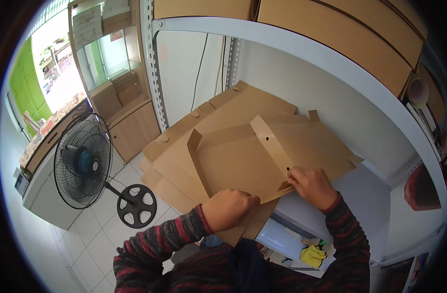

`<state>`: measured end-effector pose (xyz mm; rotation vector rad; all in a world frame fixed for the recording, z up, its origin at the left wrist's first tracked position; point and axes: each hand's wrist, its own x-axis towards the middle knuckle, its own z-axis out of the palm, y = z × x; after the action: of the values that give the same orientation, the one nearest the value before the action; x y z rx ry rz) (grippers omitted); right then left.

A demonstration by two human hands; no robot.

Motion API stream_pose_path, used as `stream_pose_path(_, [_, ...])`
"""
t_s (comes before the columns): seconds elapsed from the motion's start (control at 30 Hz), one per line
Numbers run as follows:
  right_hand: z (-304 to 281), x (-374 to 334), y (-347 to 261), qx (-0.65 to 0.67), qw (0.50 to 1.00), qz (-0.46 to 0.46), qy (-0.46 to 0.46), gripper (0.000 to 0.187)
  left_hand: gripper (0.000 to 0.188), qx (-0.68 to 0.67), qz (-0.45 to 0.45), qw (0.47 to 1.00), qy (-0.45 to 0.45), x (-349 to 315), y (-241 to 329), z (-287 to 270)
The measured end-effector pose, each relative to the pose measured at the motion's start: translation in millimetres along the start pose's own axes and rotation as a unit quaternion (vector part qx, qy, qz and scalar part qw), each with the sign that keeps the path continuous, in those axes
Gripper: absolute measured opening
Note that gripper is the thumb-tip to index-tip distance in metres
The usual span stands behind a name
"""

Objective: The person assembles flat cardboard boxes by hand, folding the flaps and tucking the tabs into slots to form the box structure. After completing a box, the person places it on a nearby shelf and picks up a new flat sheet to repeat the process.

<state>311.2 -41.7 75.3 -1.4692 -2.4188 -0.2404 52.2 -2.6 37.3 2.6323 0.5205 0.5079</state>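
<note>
A brown cardboard box [233, 156], partly folded, lies before me with its side walls raised and its lid panel [314, 141] spread out to the right. Two small dark holes show in the raised strip between base and lid. My left hand [229, 209] is closed at the box's near edge, its fingers curled over the cardboard. At the near right corner, my right hand [311, 187] pinches a small flap of the box. Beneath the box are flat cardboard sheets [240, 102] with tabs and slots along their far left edge.
A black standing fan [82, 161] stands on the tiled floor at left, near a wooden cabinet [134, 129]. Overhead, a metal shelf beam [282, 39] carries cardboard boxes [331, 34]. Below my right forearm are a white container [278, 239] and a yellow cloth-like item [312, 256].
</note>
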Motion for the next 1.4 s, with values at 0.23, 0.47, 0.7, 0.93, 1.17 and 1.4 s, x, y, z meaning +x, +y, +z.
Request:
stream_pose_path(0.23, [-8,-3,-8,0.050,0.996,-0.056,-0.037,0.026,0.017,-0.097,-0.029,0.977,-0.187,45,-18,-30])
stream_pose_path(0.47, [-2,-7,-8,0.060,0.995,-0.067,-0.043,0.032,0.014,-0.201,0.024,0.977,-0.069,88,-33,-2])
stream_pose_path(0.7, [11,-7,-8,0.006,0.997,-0.073,0.007,0.015,0.010,-0.148,0.028,0.989,0.006,90,-40,11])
stream_pose_path(0.93, [20,-4,-13,-0.083,0.976,-0.169,0.108,0.007,0.008,-0.163,0.015,0.986,-0.003,82,-49,10])
stream_pose_path(1.17, [27,-3,-5,-0.076,0.968,-0.210,0.111,0.008,0.007,-0.186,-0.011,0.983,-0.006,78,-53,3])
stream_pose_path(1.4, [39,-5,2,-0.100,0.957,-0.207,0.176,0.011,0.010,-0.226,-0.038,0.973,-0.006,79,-56,4])
